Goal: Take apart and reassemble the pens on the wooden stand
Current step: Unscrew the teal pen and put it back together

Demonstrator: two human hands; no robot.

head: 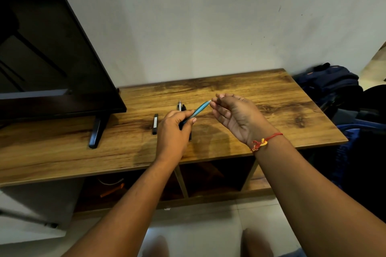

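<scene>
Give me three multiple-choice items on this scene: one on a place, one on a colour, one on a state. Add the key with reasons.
1. Where does the short black piece lie?
A) on the wooden stand, left of the left hand
B) on the floor
C) inside the lower shelf

2. What colour is the pen being held?
A) red
B) blue
C) yellow

3. How is the left hand?
A) flat on the stand
B) gripping the pen
C) hanging empty

Key: 1 A, it rests on the wood near the TV foot; 2 B, its barrel shows blue; 3 B, its fingers curl round the pen's lower end.
</scene>
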